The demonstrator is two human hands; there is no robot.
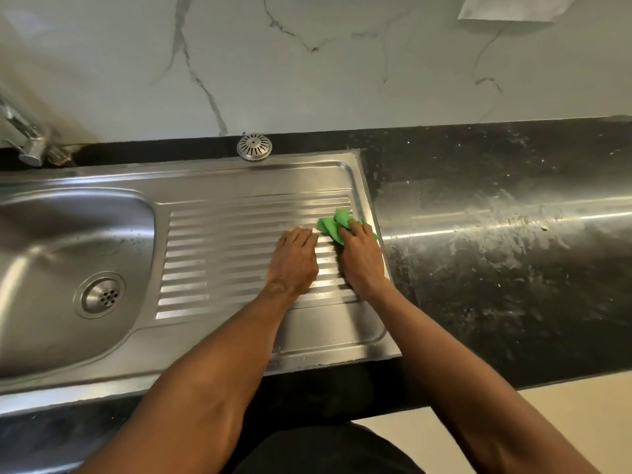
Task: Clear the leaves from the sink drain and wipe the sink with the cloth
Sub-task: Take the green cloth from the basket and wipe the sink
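A green cloth [331, 226] lies bunched on the ribbed steel drainboard [219, 241] near its right edge. My right hand [360, 258] grips the cloth with curled fingers. My left hand [294, 260] rests flat on the ribs just left of it, fingers straight, its fingertips next to the cloth. The sink basin [51, 254] is at the left, and its round drain [102, 296] shows no leaves.
A loose domed strainer cap [254, 147] sits on the black ledge behind the drainboard. A tap [24, 131] stands at the far left. The dark, smeared countertop [496, 227] extends to the right. A marble wall rises behind.
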